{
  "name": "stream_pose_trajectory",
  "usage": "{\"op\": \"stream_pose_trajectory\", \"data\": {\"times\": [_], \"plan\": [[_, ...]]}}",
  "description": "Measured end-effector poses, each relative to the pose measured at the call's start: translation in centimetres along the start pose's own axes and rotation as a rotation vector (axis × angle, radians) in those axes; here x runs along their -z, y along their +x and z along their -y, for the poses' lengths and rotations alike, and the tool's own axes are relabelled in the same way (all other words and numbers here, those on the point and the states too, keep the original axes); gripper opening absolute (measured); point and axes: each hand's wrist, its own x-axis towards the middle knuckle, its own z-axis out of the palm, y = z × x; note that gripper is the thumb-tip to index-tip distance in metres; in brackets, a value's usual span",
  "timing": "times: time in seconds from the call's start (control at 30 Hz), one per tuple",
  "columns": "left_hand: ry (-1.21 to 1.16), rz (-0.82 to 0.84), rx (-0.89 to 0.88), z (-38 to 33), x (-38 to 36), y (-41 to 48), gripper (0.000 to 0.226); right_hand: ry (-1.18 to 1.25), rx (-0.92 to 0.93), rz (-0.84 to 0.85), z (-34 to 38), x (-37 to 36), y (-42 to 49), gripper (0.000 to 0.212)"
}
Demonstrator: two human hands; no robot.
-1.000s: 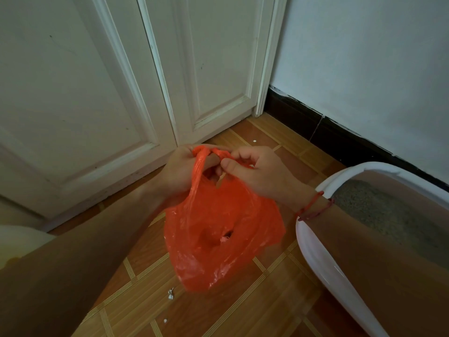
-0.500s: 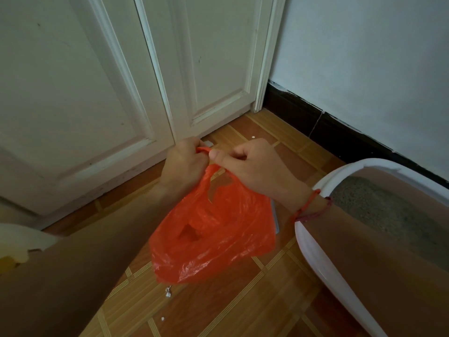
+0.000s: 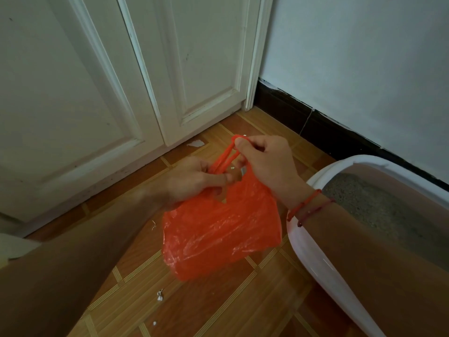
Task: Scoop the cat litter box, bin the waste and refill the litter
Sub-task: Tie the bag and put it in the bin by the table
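Floor tiles [image 3: 243, 300] lie under the bag [image 3: 218, 234]; right fingers [image 3: 243, 143] pinch its handles' [image 3: 224, 158] top, left fingers [image 3: 217, 178] grip just below.

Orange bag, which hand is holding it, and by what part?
Both hold the orange bag by its handle loops: the right hand pinches their top, the left hand grips them lower, above the bag's body.

You have open floor [image 3: 243, 302] left of the litter box [image 3: 313, 259]; the orange bag [image 3: 218, 234] hangs just beside the box, and doors [image 3: 97, 93] and wall [image 3: 364, 69] close off the far side.
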Motion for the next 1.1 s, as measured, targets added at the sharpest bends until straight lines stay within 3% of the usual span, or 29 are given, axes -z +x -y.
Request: {"op": "stream_pose_trajectory", "data": {"times": [0.1,0.2,0.4,0.5,0.7,0.87,1.0,1.1], "plan": [[-0.039,-0.09,0.037,0.9,0.1,0.1,0.049,0.263,-0.146,0.015,0.3,0.4,0.0,0.02],[-0.211,-0.165,-0.011,1.2,0.4,-0.2,0.04,0.629,-0.298,0.03,0.5,0.8,0.1,0.017],[-0.926,-0.15,-0.092,0.8,1.8,0.1,0.033,0.736,-0.441,0.126,-1.3,1.7,0.1,0.023],[-1.052,-0.192,-0.063,0.6,2.1,-0.1,0.033,0.741,-0.503,0.183,-2.1,2.4,0.5,0.02],[-0.687,-0.153,-0.025,0.7,1.4,0.0,0.038,0.498,-0.543,0.222,-3.0,1.9,1.3,0.036],[-0.349,-0.19,-0.03,-0.2,-0.2,-0.2,0.044,0.504,-0.593,0.272,-2.2,1.0,1.1,0.046],[-0.13,-0.148,-0.017,-0.9,-1.8,-0.4,0.045,0.109,-0.403,0.353,-0.7,-0.3,-0.1,0.065],[-0.018,-0.072,-0.036,-1.1,-2.8,-0.4,0.048,-0.019,-0.172,0.38,0.2,-0.9,-1.1,0.048]]}}
